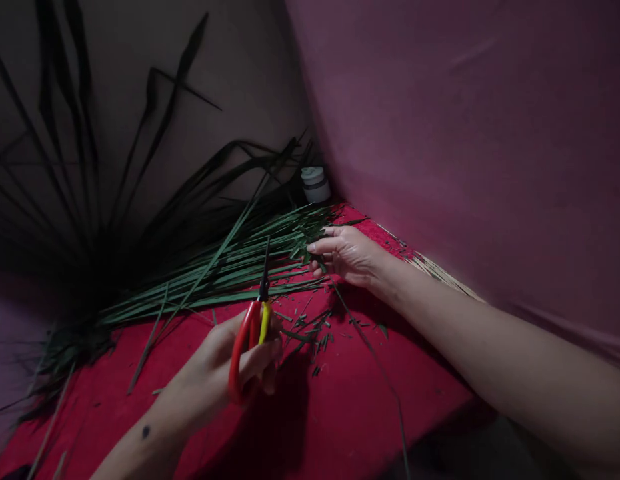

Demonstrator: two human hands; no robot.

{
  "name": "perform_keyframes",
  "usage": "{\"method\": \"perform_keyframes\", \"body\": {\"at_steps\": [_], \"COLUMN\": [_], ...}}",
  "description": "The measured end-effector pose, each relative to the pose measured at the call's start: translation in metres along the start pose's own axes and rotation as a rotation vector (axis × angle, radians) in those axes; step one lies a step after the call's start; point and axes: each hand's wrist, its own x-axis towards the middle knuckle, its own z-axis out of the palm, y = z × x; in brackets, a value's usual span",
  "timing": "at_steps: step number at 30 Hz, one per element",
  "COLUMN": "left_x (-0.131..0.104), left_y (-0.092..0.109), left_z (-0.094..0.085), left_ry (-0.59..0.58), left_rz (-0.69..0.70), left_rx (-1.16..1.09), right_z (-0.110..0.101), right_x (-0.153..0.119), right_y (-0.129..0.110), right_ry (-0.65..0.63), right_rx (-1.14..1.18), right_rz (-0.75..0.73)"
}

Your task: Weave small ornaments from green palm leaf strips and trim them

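My left hand (217, 357) is closed around the handles of a pair of scissors (244, 340) with red and yellow grips. Their dark blades point up and away from me and look shut. Farther off, my right hand (353, 257) pinches a small dark green woven-looking leaf piece (314, 240) between thumb and fingers. From just under that hand a thin strand (367, 340) trails down to the bottom edge. Long green leaf strips (205, 277) lie beside and behind both hands, and short leaf clippings (323, 333) are scattered between them.
A red cloth (360, 413) covers the work surface. In the far corner stands a small white jar (316, 185). Pale thin sticks (443, 275) lie along the pink wall (465, 133) at right. Tall dark fronds (155, 127) rise at left.
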Motion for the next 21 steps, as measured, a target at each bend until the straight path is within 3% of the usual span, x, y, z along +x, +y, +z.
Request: {"method": "perform_keyframes", "body": {"at_steps": [5,8,15,21], "left_x": [-0.011,-0.013,-0.004,0.000], "left_y": [-0.022,-0.025,-0.013,-0.015], "left_z": [-0.011,-0.009,0.007,0.013], "left_ry": [-0.125,-0.069,0.015,0.083], "left_rz": [0.043,0.108,0.095,0.125], "left_rx": [0.144,0.203,0.296,0.338], "right_z": [0.005,0.006,0.009,0.014], "right_x": [-0.006,-0.005,-0.005,-0.007], "right_y": [0.005,0.009,0.016,0.019], "right_ry": [0.043,0.048,0.093,0.089], "right_rx": [-0.089,-0.084,0.003,0.023], "right_rz": [-0.050,-0.073,-0.134,-0.173]}}
